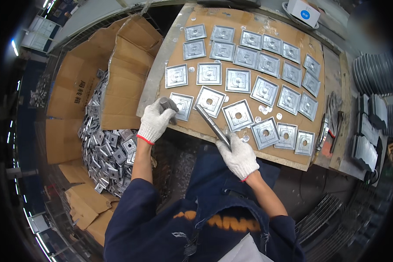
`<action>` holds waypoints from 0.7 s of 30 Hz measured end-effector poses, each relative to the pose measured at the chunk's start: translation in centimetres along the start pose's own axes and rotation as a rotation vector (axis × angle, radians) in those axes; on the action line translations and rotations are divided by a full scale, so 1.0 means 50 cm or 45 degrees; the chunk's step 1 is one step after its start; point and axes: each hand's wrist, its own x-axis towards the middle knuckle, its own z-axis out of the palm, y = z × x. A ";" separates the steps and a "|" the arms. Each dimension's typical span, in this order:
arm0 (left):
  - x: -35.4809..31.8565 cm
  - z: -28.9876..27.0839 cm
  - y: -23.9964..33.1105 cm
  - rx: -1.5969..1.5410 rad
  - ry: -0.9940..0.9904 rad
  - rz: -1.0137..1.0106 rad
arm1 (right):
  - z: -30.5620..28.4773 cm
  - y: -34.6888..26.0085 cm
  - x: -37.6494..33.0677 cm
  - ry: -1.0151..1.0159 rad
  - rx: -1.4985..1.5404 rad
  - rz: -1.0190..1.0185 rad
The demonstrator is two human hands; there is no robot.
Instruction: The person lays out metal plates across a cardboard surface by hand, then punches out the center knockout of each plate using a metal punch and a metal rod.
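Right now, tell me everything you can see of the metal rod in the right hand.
The metal rod is a plain, straight grey bar, dull steel by its look. It lies slanted over the cardboard sheet, upper end toward the far left, lower end gripped in the gloved right hand. Its upper end sits by a square plate with a centre hole; whether it touches that plate is unclear.

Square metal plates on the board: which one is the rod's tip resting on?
The plate in the nearest row, second from the left: the rod held by the right hand ends at its lower-left edge.
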 end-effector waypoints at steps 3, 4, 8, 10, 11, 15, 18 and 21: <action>0.004 0.001 0.008 0.380 -0.041 -0.061 | -0.003 0.013 0.003 -0.030 0.022 0.012; 0.005 -0.001 0.006 0.386 -0.043 -0.066 | -0.003 0.015 0.003 -0.062 -0.004 0.037; 0.016 0.007 0.027 0.884 -0.059 -0.007 | -0.001 0.025 0.005 -0.086 0.010 0.057; 0.025 0.013 0.035 0.980 -0.067 0.007 | -0.001 0.025 0.005 -0.040 0.028 0.029; 0.035 0.012 0.034 0.996 -0.093 0.040 | -0.001 0.025 0.003 0.007 0.044 -0.002; 0.029 0.000 0.066 1.022 -0.146 -0.024 | -0.006 0.028 0.003 -0.002 0.091 -0.033; 0.025 -0.040 -0.035 0.346 -0.036 -0.020 | -0.008 0.033 -0.003 -0.073 0.038 0.026; 0.006 -0.038 0.026 -0.027 0.092 -0.089 | -0.017 0.048 -0.009 -0.108 0.023 0.103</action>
